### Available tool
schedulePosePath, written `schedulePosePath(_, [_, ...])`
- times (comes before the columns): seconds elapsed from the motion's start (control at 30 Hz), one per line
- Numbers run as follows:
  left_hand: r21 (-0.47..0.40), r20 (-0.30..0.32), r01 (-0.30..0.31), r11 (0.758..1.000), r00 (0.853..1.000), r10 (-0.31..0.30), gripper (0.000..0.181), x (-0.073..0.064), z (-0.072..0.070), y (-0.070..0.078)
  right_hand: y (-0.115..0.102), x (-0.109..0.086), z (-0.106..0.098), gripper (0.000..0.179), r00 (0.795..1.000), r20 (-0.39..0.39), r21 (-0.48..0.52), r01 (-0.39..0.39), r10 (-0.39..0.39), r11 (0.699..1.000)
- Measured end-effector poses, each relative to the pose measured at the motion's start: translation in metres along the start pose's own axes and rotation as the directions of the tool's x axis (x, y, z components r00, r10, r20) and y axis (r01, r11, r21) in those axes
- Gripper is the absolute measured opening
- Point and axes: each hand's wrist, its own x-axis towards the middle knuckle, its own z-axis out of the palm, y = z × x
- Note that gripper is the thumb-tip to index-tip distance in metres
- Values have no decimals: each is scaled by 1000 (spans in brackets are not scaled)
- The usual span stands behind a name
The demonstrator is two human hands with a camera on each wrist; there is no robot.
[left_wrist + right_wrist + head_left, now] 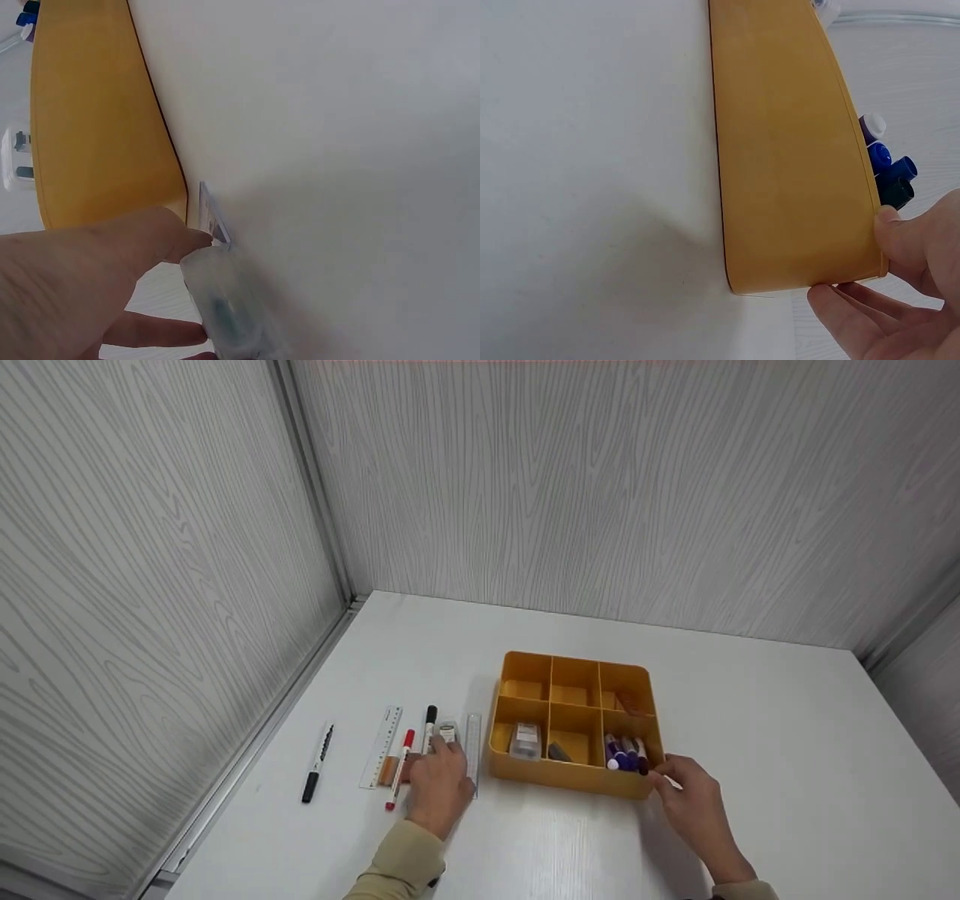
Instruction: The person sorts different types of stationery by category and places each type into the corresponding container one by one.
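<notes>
My left hand [439,784] holds a small clear plastic box [229,296] between thumb and fingers, low over the white table; its contents are blurred. Beside it lies a clear ruler [473,735]. My right hand [694,806] grips the near right corner of a yellow compartment organizer [570,781], thumb at the rim and fingers against the side wall. Inside the organizer, a similar clear box [526,741] sits in the near left compartment, a dark grey piece [557,752] in the near middle one, and several markers [624,754] in the near right one.
Left of my left hand lie a red-capped marker [400,769], a black-capped marker [430,718], another ruler [385,739] and an orange-brown block [388,771]. Farther left is a black-and-white marker [318,765]. Wood-grain panels [585,495] bound the table's back and left.
</notes>
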Motion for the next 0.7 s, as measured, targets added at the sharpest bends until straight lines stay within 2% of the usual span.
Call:
schedulePosePath(0.17, [-57, -13, -10, 998, 1000, 10, 50, 1, 2, 0, -1, 0, 0, 7, 1000, -12, 8, 6, -6, 1000])
schedulePosePath(0.3, [-160, -10, -14, 987, 1000, 13, 47, 1, 3, -2, -2, 0, 0, 6, 999, 10, 25, -33, 32, 999])
schedulePosePath(0.5, [-350, 7, 3, 937, 1000, 0, 50, 1, 4, -3, -2, 0, 0, 7, 999, 11, 26, -38, 37, 999])
schedulePosePath(0.7, [-444, 22, 24, 896, 1000, -16, 39, 2, 0, -3, -2, -1, 0, 8, 999, -35, 16, 34, -34, 999])
